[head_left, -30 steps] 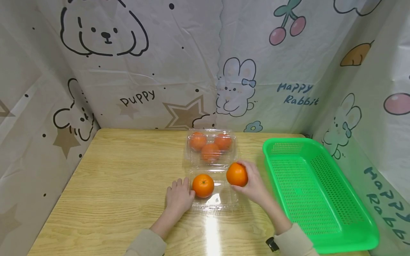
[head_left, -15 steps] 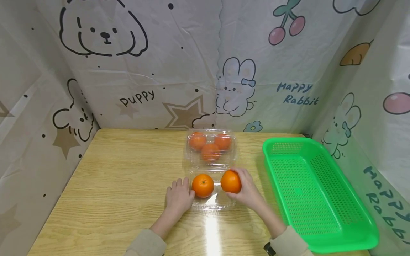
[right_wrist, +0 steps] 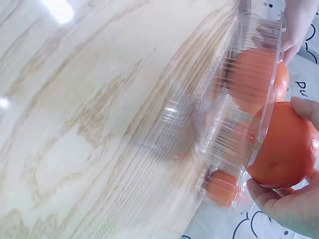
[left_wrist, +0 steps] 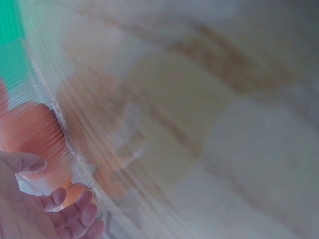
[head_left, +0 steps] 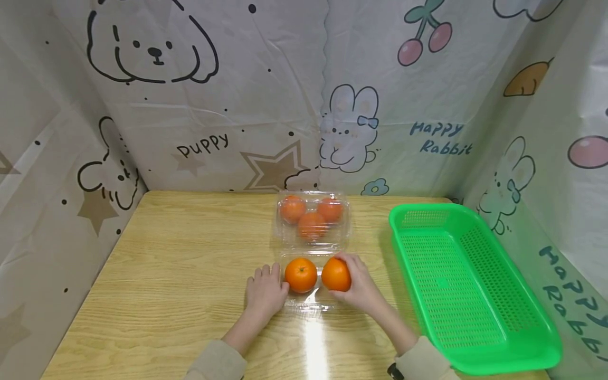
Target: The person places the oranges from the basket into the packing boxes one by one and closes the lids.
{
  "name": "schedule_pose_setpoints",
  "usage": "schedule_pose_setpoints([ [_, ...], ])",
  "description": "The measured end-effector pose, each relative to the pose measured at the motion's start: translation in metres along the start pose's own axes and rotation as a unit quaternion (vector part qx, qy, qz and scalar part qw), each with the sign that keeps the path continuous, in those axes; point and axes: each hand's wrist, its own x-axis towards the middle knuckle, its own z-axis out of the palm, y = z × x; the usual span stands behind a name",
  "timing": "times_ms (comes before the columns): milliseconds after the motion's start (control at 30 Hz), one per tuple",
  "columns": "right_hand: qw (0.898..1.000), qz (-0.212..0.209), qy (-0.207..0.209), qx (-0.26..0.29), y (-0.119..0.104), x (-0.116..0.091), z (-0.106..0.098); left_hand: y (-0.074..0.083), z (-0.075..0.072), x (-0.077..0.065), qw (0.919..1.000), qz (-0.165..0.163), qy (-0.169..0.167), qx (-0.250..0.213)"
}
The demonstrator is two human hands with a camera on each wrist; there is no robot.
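My right hand [head_left: 363, 287] grips an orange [head_left: 335, 274] from its right side, low over the right part of a clear plastic box [head_left: 309, 306]. In the right wrist view, thumb and fingers curl round this orange at the rim of the ribbed box wall [right_wrist: 229, 134]. A second orange [head_left: 301, 275] sits in the left part of the same box. My left hand [head_left: 266, 290] rests along the box's left side, its thumb close to the second orange. The left wrist view shows its fingers [left_wrist: 72, 216] relaxed beside the see-through wall.
Just behind stands another clear plastic box [head_left: 343, 232] with three oranges [head_left: 312, 226] inside. A long green plastic basket [head_left: 404, 264] stands on the right of the wooden table [head_left: 190, 237]. Printed cloth walls [head_left: 266, 105] enclose the back and sides.
My right hand has carried its orange left and slightly nearer to me, from the box's right edge to beside the second orange. The left hand has stayed in place.
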Motion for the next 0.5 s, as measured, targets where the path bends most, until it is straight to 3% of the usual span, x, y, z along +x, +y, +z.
schedule_pose_setpoints([
  [500,1.0,-0.014,-0.022,-0.012,0.0011,-0.0014,0.0104,0.0003,-0.0003,-0.0001,1.0,0.0,0.003,-0.003],
])
